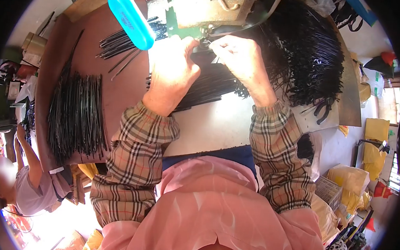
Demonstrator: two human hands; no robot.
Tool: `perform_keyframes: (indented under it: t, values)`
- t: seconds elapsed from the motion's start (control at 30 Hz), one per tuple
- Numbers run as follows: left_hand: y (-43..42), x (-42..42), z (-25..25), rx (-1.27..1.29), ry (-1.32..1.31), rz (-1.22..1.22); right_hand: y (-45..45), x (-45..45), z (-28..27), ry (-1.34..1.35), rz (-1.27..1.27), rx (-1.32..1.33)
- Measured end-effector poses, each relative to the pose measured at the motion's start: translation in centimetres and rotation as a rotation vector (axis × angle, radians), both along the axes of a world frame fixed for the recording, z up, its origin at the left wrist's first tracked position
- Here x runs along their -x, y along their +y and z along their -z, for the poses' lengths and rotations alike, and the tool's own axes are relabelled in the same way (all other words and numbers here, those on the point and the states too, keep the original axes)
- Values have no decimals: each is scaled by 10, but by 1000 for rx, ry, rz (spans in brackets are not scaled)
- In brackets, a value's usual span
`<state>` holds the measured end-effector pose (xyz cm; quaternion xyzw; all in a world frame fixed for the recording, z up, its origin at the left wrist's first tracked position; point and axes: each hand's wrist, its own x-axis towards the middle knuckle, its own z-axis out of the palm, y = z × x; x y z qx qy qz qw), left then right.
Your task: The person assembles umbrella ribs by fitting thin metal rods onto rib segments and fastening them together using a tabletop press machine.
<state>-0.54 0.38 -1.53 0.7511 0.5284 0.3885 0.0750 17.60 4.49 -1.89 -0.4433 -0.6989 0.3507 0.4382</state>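
Close to the machine's small metal working part (204,34), my left hand (173,71) is closed, its fingertips washed out by bright light; what they hold cannot be made out. My right hand (242,59) pinches a thin wire (209,42) on the other side of that part. Both wrists come out of checked sleeve covers. Below the hands lies a row of thin black wires (208,87) on the white work surface (213,125). A large heap of black wires (318,63) spreads to the right of my right hand.
A blue plastic object with lettering (132,22) juts in above my left hand. Black wires (78,118) are stacked on the brown tabletop (122,91), more (123,41) behind. Black-handled pliers (322,111) lie at right. A person (36,182) sits at far left.
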Motion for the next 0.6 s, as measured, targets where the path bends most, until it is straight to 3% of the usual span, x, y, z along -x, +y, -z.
perform_keyframes:
  t: [0.1, 0.2, 0.3, 0.4, 0.47, 0.53, 0.6]
  values:
    - [0, -3, -3, 23, -142, -1, -1, 0, 1, 52, -24, -10]
    - [1, 0, -4, -274, 173, -120, -4, 0, -3, 29, -14, -58]
    - [-4, 0, -24, 205, -203, -52, -17, 2, -18, -81, -19, -75]
    - [-1, 10, -12, 289, -416, 98, -27, 0, -27, -109, -101, -98]
    - [-20, 19, -22, 397, -588, 201, -29, -4, -19, 141, -131, 94]
    - [-21, 12, -21, 636, -1272, 247, -39, -16, -27, 216, -112, 224]
    - [-22, 3, -9, 647, -1519, 306, -49, -22, -14, 482, -186, 309]
